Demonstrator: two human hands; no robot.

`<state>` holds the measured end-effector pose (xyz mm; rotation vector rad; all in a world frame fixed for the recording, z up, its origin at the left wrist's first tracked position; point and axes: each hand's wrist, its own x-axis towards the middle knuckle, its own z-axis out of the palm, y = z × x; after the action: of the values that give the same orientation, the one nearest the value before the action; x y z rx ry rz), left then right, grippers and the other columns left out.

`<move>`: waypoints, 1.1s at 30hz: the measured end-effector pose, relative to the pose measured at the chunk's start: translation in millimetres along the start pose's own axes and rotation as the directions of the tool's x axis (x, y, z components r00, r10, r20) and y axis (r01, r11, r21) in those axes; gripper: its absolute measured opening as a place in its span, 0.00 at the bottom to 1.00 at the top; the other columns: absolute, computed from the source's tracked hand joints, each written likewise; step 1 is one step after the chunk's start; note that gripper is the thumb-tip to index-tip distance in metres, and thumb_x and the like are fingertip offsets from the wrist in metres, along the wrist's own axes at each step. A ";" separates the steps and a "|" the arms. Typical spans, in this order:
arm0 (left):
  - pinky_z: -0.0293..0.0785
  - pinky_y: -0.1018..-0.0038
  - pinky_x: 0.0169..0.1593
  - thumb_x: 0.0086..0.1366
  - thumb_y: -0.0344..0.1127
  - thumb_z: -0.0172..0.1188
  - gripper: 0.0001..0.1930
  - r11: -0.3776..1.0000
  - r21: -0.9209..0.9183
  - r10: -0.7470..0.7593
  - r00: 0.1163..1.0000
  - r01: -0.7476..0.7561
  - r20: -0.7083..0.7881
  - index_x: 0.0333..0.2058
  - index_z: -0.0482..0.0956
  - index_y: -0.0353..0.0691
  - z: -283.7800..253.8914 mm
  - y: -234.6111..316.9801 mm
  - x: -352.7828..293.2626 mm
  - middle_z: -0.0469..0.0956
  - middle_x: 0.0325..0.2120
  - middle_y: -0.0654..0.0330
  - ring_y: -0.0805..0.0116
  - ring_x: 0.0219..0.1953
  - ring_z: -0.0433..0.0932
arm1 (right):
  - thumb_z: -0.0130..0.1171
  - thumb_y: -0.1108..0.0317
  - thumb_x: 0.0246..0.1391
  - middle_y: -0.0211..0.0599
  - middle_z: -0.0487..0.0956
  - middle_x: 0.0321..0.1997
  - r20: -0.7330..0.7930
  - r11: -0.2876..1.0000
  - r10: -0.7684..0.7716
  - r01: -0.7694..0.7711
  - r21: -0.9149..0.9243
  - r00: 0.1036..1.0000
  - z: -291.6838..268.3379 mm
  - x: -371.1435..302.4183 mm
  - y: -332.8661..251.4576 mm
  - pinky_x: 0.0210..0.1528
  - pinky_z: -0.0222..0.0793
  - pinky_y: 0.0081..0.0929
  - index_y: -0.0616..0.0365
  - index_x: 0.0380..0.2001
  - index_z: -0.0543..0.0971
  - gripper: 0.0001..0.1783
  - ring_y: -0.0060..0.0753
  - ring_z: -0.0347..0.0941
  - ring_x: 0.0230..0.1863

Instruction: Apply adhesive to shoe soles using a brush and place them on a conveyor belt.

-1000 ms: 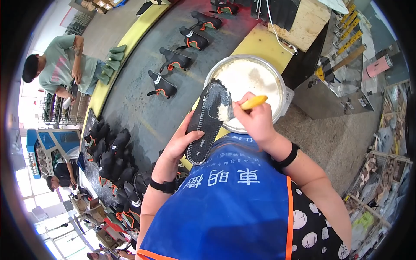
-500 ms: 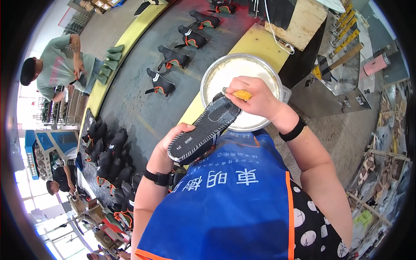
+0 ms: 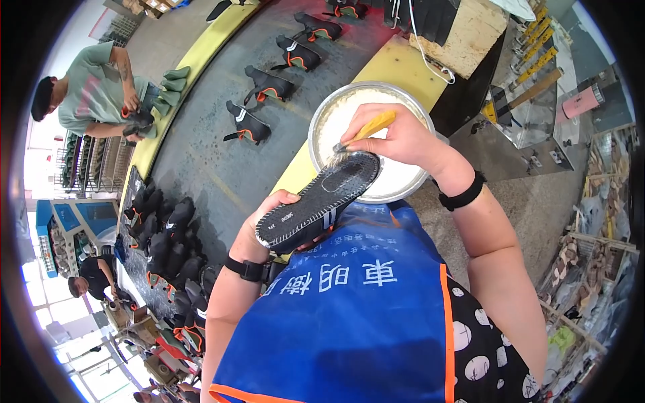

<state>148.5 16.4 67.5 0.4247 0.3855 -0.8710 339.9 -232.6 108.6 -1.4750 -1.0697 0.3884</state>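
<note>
Grey desk [image 3: 201, 164] stretches off to the left, black uppers [image 3: 272, 86] set apart in a line, perhaps so none touch. Metal basin [image 3: 373, 84] of white paste [image 3: 400, 180] stands ahead, handy to both hands. Black shoe [image 3: 316, 201] is held sole-up, one end over the basin, probably to catch drips. Left hand [image 3: 270, 205]: fingers grasp its near end, leaving most of the sole bare. Right hand [image 3: 400, 140]: fingers clenched around a yellow-handled brush [image 3: 375, 125], tip at the sole's far edge; contact unclear.
</note>
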 end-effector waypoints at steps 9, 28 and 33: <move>0.78 0.73 0.51 0.60 0.41 0.55 0.38 0.936 0.312 0.239 0.944 -0.162 -0.226 0.67 0.57 0.30 38.0 4.0 -6.6 0.74 0.55 0.46 0.64 0.49 0.80 | 0.64 0.69 0.52 0.34 0.79 0.24 -0.346 0.854 0.233 -0.362 -0.373 0.909 -15.5 -11.8 10.5 0.28 0.68 0.24 0.60 0.29 0.79 0.06 0.24 0.74 0.24; 0.65 0.73 0.62 0.63 0.35 0.54 0.38 0.754 0.588 0.544 0.780 -0.292 -0.309 0.69 0.52 0.32 7.4 18.5 -12.2 0.68 0.61 0.53 0.68 0.60 0.68 | 0.61 0.67 0.56 0.41 0.75 0.17 -0.332 0.890 0.411 -0.453 -0.054 0.849 53.4 12.2 21.0 0.24 0.65 0.31 0.60 0.25 0.74 0.10 0.36 0.72 0.18; 0.73 0.69 0.57 0.65 0.39 0.55 0.33 0.748 0.395 0.656 0.687 -0.533 -0.314 0.66 0.59 0.32 -31.3 9.7 -19.2 0.72 0.56 0.50 0.62 0.56 0.75 | 0.61 0.70 0.58 0.30 0.74 0.18 -0.139 0.824 0.554 -0.515 0.237 0.821 85.4 14.5 31.9 0.22 0.65 0.23 0.60 0.25 0.73 0.10 0.18 0.69 0.18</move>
<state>140.3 50.1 52.2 0.9591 0.4970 -0.1559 294.6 -165.3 64.6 -1.5901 -0.4183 0.7017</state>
